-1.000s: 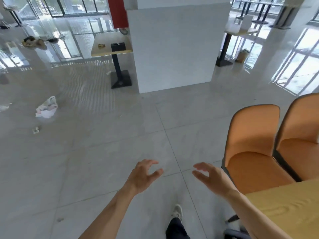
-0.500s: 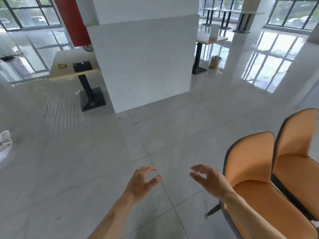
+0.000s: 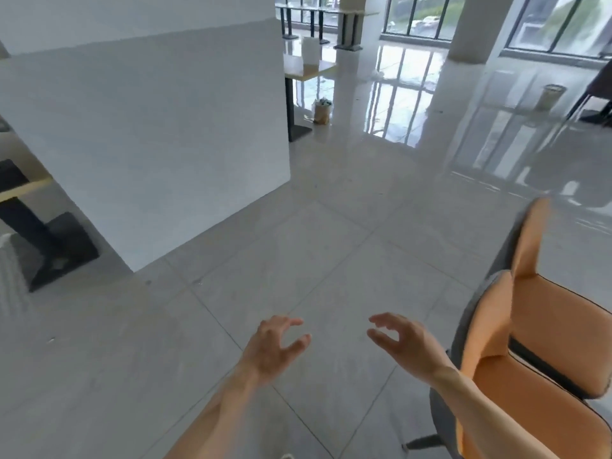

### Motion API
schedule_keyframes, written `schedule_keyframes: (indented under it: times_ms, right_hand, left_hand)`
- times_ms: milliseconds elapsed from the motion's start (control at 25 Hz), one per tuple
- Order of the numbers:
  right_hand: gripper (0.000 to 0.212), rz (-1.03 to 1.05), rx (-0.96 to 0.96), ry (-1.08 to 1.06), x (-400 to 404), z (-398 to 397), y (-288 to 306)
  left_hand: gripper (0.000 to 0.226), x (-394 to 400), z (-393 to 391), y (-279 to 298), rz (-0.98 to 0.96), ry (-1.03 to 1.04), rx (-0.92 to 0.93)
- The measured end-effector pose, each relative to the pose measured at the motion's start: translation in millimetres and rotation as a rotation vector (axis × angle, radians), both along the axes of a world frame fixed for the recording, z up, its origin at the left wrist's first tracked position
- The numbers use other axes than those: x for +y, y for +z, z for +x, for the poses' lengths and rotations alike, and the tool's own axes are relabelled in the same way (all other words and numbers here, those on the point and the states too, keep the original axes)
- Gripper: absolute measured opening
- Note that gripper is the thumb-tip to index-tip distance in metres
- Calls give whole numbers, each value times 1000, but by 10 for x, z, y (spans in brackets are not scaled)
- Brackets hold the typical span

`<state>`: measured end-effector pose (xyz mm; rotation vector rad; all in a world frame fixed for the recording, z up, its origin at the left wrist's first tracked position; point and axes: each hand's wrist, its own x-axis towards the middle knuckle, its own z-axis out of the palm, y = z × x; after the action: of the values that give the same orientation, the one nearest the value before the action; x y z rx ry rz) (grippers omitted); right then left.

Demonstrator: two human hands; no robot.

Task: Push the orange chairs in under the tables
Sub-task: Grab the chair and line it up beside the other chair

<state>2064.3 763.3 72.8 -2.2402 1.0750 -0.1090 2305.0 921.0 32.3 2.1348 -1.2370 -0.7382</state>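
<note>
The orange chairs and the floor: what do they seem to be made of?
The near orange chair looks padded in smooth matte leather-like material, with a grey outer shell, perhaps plastic. The far orange chair looks the same, with dark edging. The floor looks like polished grey tile: grout lines, mirror-like window reflections.

Both bare forearms are reaching forward, side by side. The left hand (image 3: pixel 276 347) and right hand (image 3: pixel 405 346) are hanging apart, empty, fingers spread and curled, thumbs pointing inward.

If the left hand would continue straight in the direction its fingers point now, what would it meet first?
Nothing close. The left hand is open and points ahead, slightly right, over bare grey tiled floor. The big white block-shaped pillar stands left of that line, though depth is hard to judge.
</note>
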Motion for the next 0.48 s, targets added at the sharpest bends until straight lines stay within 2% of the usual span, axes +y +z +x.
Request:
schedule_keyframes:
  times_ms: [240, 480]
  right_hand:
    - [39, 12, 12, -236, -581, -14, -24]
    - [37, -1, -125, -536, -1465, -511, -209]
  left_hand:
    - [45, -1377, 264, 32, -14, -293, -54]
    - [45, -2985, -294, 106, 6, -644, -113]
